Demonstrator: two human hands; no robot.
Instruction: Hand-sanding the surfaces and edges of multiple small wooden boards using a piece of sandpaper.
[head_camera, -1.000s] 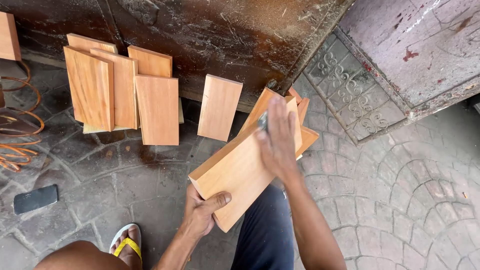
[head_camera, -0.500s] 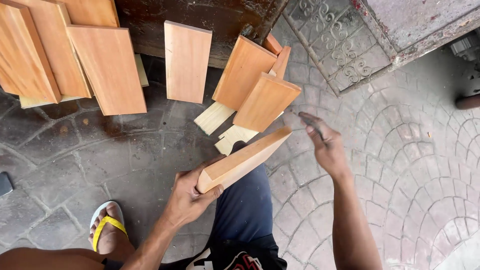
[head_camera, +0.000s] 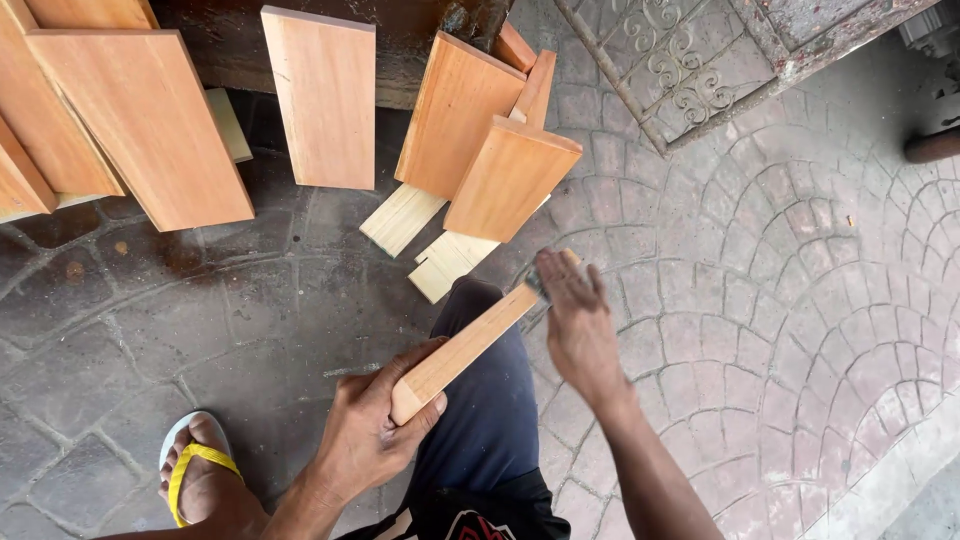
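**Wooden board being held edge-up over the knee, far end under the right hand**

A narrow wooden board (head_camera: 465, 347) is being held on edge, tilted, over the dark-trousered knee (head_camera: 487, 400). Its near end is being clamped by the left hand (head_camera: 375, 430), fingers wrapped round the underside and thumb laid over the top edge. Its far end is being covered by the right hand (head_camera: 578, 325), which is lying flat with fingers together and extended. A small dark-grey piece (head_camera: 537, 284) is showing under those fingers, against the board's end; what it is cannot be told, nor whether it is being gripped or only pressed.

Surroundings being noted:
- Several finished reddish boards (head_camera: 140, 120) are being leaned upright against a dark wall (head_camera: 400, 50) at upper left; one single board (head_camera: 322, 98) is standing apart at centre.
- A second cluster of boards (head_camera: 505, 178) is leaning just beyond the knee, resting on pale unfinished strips (head_camera: 425, 240) that are lying on the paved floor (head_camera: 800, 300).
- A foot in a yellow-strapped sandal (head_camera: 200, 470) is being planted at lower left.
- A patterned metal grille (head_camera: 690, 70) is lying at upper right.
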